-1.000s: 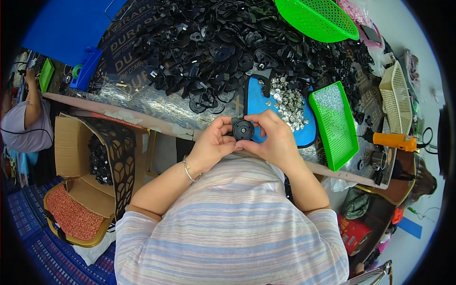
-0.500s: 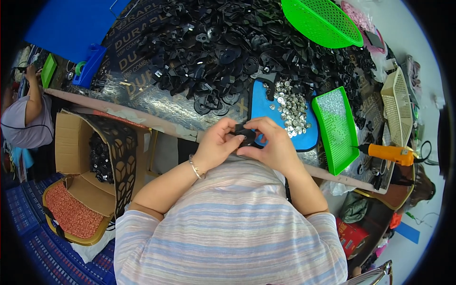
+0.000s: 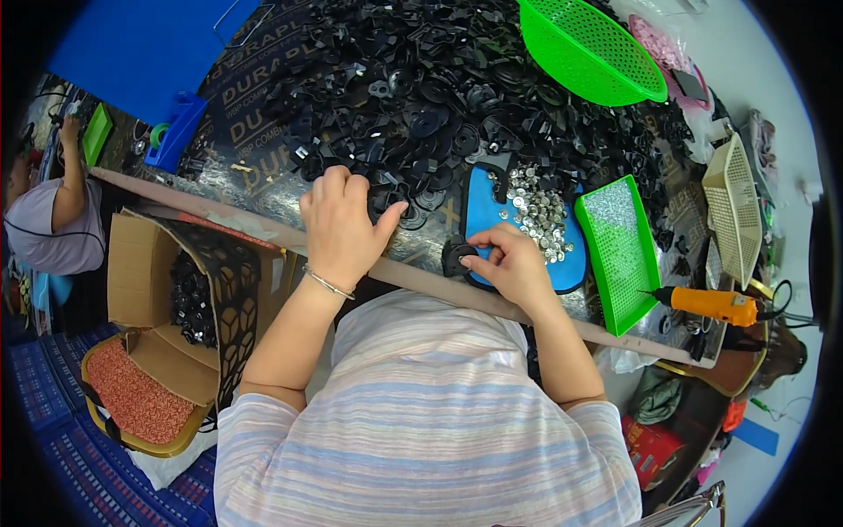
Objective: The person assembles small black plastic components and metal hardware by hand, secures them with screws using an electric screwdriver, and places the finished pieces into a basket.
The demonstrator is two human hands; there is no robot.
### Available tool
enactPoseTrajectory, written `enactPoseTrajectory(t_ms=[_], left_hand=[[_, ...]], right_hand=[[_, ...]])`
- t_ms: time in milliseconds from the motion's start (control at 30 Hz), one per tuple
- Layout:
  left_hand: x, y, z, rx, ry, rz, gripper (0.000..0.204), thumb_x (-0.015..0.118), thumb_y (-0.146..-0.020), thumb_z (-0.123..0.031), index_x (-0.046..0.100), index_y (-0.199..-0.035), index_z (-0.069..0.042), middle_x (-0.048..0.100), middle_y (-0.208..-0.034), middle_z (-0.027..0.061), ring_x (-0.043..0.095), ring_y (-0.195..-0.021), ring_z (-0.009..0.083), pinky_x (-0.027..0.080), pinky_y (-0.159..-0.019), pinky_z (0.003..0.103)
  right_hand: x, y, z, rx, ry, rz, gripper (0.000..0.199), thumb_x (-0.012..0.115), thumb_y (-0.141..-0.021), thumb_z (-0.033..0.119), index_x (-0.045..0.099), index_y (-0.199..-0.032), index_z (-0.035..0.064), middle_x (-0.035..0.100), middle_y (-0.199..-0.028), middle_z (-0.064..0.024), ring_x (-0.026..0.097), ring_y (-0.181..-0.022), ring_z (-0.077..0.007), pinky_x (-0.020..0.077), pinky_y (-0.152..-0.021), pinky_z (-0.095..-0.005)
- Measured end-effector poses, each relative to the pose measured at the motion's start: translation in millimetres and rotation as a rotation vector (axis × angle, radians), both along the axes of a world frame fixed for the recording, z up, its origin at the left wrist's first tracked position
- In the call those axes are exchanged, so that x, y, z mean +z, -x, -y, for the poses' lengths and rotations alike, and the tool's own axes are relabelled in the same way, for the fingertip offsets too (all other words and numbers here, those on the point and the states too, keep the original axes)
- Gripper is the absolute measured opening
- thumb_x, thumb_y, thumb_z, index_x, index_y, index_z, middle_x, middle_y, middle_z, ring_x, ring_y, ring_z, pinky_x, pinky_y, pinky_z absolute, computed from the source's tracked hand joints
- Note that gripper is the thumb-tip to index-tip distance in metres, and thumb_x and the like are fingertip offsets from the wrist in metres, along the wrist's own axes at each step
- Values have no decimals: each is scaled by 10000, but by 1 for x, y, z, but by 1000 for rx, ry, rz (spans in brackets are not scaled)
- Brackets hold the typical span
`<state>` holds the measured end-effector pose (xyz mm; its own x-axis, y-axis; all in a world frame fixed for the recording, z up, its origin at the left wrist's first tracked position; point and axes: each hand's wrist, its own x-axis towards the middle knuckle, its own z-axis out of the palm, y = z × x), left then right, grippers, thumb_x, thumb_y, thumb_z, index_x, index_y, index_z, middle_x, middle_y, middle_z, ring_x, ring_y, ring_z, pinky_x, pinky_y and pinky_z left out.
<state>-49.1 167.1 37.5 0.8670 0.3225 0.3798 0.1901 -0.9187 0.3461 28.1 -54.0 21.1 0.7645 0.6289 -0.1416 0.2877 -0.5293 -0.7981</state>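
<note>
A round black plastic part (image 3: 456,256) is pinched between the thumb and fingers of my right hand (image 3: 512,264), at the table's near edge. My left hand (image 3: 339,220) lies palm down with its fingers reaching forward and its thumb apart. It is at the near left edge of a large pile of black plastic parts (image 3: 413,97); whether its fingertips touch any of them is hidden. Just beyond my right hand, a blue mat (image 3: 482,195) bears many small silver metal discs (image 3: 537,211).
A green tray (image 3: 622,299) with small shiny pieces stands right of the mat, an orange electric screwdriver (image 3: 713,305) beside it. A green basket (image 3: 597,53) is at the back. At left are a blue tape dispenser (image 3: 176,132), a cardboard box (image 3: 140,277) and another person (image 3: 61,215).
My hands have parted. The left let go of the black part and moved forward and left to the pile's edge; the right keeps the part, slightly farther right.
</note>
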Motion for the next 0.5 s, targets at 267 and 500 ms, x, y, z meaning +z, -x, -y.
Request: enactPoseTrajectory(t_ms=[267,500], left_hand=[[-11,-5,-5,-57,109,162,229,691,-654,-109,513,-788,-58,510,-1031,110,487,-961,275,358,-810,391],[-3,3,14,-413,1473,207,196,515,-820,68,395,-937,-35,545,-998,130,595,-863,162,520,-671,245]], right_hand=[[4,-25,14,-176,152,326,212,691,-706,144,652,-904,78,577,-840,-91,573,-620,-230,475,-575,-334],[-3,-32,10,-195,265,405,188,656,-735,193,658,-890,89,577,-882,-65,602,-710,-268,486,-630,-375]])
